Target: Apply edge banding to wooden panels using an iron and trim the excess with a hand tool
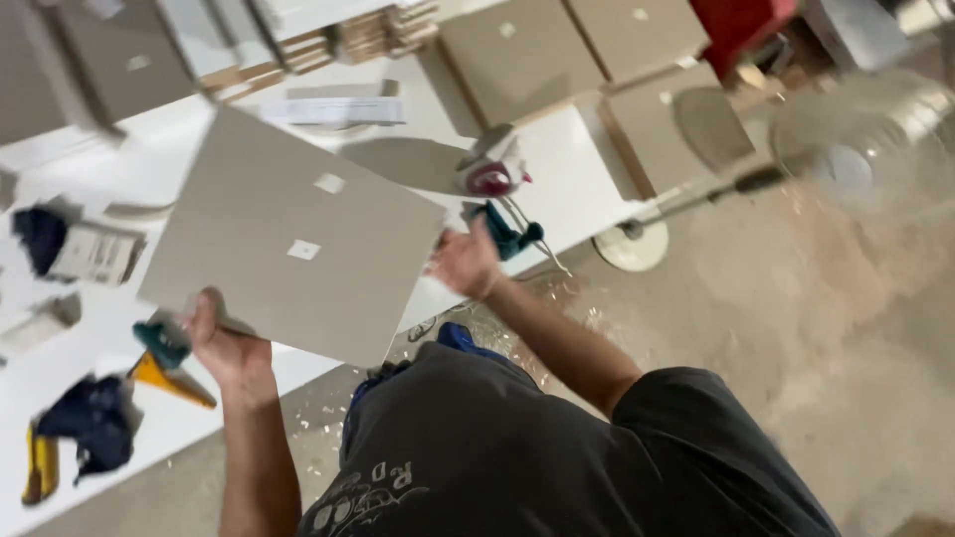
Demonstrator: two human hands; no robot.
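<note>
Flat beige panel [288, 239] held tilted above the white bench [587, 179], one hand at each side.

The panel looks stiff, smooth and light for its size; your left hand [227, 348] clamps its lower corner, your right hand [466, 264] braces the right edge. Bench tools crowd beneath; open floor [846, 328] lies right.

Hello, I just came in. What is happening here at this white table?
A person is holding a flat beige panel with both hands above a white worktable. The left hand grips the panel's lower corner, and the right hand is at its right edge. Tools lie on the table: a yellow and dark power tool at the left and a teal tool near the right hand. More beige panels lean behind the table. Wood shavings cover the floor. The picture is blurred.
</note>
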